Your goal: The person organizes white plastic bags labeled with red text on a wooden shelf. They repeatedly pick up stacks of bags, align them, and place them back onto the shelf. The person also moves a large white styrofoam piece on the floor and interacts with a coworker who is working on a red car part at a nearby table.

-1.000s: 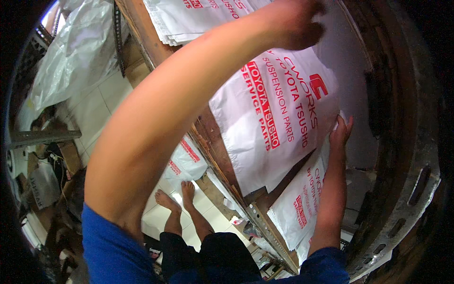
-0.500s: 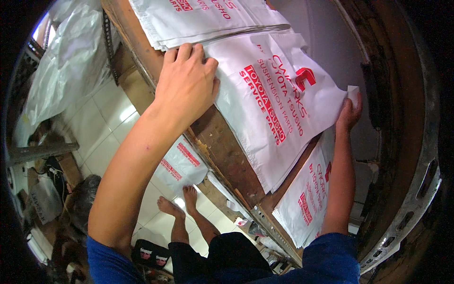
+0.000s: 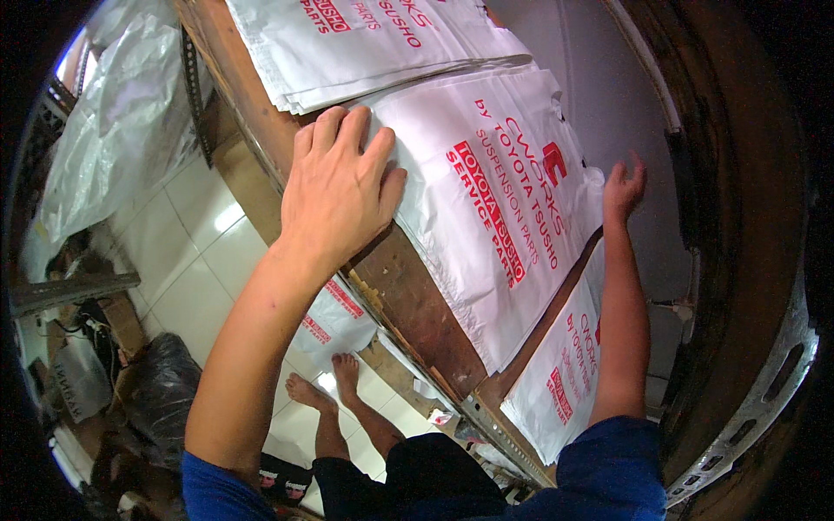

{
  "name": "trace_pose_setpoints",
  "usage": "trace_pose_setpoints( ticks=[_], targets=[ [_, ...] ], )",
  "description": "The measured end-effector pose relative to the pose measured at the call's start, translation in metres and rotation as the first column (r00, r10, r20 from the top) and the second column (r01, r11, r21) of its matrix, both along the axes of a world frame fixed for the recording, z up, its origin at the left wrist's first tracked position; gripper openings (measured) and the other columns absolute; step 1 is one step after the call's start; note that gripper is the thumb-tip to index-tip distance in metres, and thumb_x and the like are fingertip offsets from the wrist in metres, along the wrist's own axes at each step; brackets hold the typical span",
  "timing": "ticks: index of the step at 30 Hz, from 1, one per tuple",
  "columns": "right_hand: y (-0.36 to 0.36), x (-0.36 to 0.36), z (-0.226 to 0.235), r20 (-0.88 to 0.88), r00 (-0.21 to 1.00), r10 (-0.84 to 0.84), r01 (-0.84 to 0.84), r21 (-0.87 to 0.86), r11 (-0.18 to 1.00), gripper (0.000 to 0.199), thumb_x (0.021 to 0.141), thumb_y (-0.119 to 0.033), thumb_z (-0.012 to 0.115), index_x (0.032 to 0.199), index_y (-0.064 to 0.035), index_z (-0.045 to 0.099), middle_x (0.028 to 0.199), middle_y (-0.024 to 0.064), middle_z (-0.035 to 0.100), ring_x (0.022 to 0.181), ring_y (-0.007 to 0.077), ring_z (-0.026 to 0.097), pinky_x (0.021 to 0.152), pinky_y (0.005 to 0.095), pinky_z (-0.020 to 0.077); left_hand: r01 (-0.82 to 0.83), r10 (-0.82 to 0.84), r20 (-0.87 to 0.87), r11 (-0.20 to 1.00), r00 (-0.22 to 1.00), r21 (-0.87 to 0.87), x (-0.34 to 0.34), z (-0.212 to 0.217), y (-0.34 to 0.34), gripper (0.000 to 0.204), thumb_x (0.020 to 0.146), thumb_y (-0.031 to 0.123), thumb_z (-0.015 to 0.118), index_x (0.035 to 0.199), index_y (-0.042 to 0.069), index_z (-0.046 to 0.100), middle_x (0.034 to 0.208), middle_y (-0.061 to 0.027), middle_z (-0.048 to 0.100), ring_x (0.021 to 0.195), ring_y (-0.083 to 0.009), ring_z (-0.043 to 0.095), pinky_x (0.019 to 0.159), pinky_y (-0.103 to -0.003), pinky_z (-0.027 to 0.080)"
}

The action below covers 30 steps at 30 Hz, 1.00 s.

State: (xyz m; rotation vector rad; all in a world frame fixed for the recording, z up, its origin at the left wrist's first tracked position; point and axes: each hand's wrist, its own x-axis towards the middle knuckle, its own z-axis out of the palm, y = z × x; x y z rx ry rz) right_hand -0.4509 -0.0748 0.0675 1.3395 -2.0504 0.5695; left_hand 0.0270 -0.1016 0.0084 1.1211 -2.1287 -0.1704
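A stack of white plastic bags with red print lies on a brown wooden shelf. My left hand rests at the stack's left corner, its fingers bent slightly and apart, thumb along the bags' edge. At the right edge of the same stack, my right hand is off the bags with a finger raised and nothing visible in it. The top bag looks fairly flat, rumpled at its right corner by that hand.
A second stack of printed white bags lies beyond, and a third stack sits under my right forearm. Perforated metal rails border the right. Clear plastic sheeting hangs at left above a tiled floor.
My right hand has let go of the top bag's right corner, which was lifted and has dropped flatter. My left hand has stayed at the left corner, its fingers shifting slightly.
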Motion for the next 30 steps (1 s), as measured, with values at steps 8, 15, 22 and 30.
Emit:
trace_pose_setpoints(
  ticks=[8,15,22,30],
  targets=[
    [-0.133,0.026,-0.032,0.495,0.828,0.264,-0.342,0.073,0.937,0.041,0.087,-0.027,0.060,0.120,-0.0040,0.055,0.106,0.0148,0.064,0.093,0.0236,0.063,0.081,0.0322,0.0483,-0.026,0.026,-0.021,1.000,0.999,0.014,0.000,-0.006,-0.002,0.035,0.076,0.025,0.061,0.105,0.005,0.057,0.128,-0.0193,0.049,0.118,-0.0354,0.044,0.098,-0.045,0.034],
    [-0.185,0.021,-0.023,0.752,0.659,-0.027,-0.230,0.235,0.944,0.045,0.084,-0.032,0.064,0.122,-0.0109,0.054,0.084,0.0036,0.060,0.060,0.0102,0.053,0.047,0.0239,0.0400,-0.026,0.030,-0.056,0.997,0.998,0.067,0.001,-0.006,-0.003,0.038,0.074,0.025,0.064,0.106,0.007,0.056,0.127,-0.0194,0.048,0.119,-0.0351,0.043,0.099,-0.045,0.033],
    [-0.200,0.024,-0.018,0.951,0.286,-0.116,-0.124,0.157,0.980,0.034,0.085,-0.024,0.065,0.116,-0.0127,0.058,0.083,0.0019,0.057,0.054,0.0077,0.046,0.039,0.0213,0.0310,-0.012,0.022,-0.100,0.995,0.995,0.101,0.004,-0.003,-0.005,0.035,0.073,0.026,0.065,0.102,0.007,0.055,0.121,-0.0162,0.050,0.118,-0.0334,0.043,0.098,-0.044,0.034],
    [-0.197,0.025,-0.021,0.781,0.504,0.369,-0.151,-0.340,0.928,0.034,0.083,-0.012,0.062,0.116,-0.0026,0.059,0.112,0.0108,0.062,0.103,0.0239,0.059,0.092,0.0358,0.0455,-0.014,0.021,-0.062,0.994,0.998,0.109,0.003,-0.004,-0.001,0.034,0.072,0.025,0.064,0.099,0.006,0.055,0.121,-0.0158,0.050,0.118,-0.0329,0.043,0.097,-0.043,0.034]
  ],
)
